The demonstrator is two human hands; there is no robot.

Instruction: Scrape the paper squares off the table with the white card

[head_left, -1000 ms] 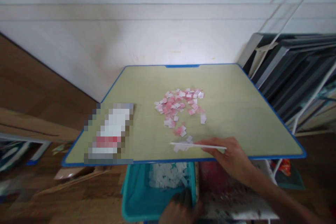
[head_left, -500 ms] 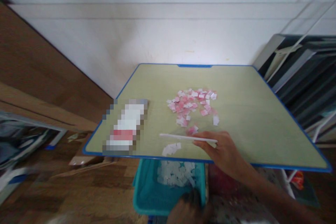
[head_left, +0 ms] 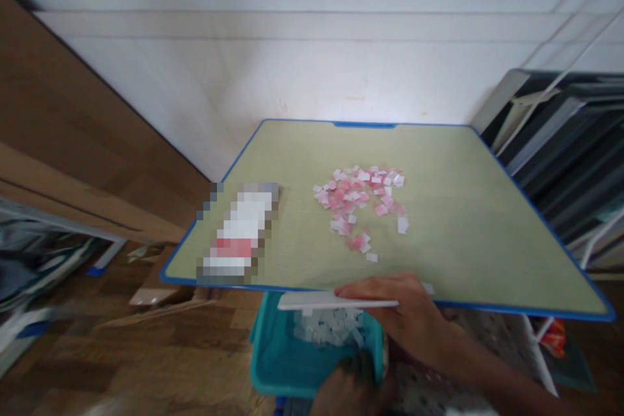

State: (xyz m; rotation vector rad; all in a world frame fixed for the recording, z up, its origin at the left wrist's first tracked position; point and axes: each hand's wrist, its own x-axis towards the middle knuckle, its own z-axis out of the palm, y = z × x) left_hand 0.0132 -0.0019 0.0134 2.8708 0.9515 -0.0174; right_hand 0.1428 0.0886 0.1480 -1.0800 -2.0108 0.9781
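Observation:
My right hand is closed on a thin white strip, held flat just past the table's near blue edge, over a teal bin. The bin holds a heap of small white paper pieces. My left hand grips the bin's near rim at the bottom of the view. On the yellow-green table lies a scatter of small pink and white paper squares, beyond my right hand.
A blurred-out oblong object lies on the table's left side. A white wall stands behind. Dark framed panels lean at the right, brown boards at the left. The floor is wooden.
My right hand has drawn the white strip toward me from the tabletop to beyond its near edge. The small white pieces in front of it have gone off the table over the bin.

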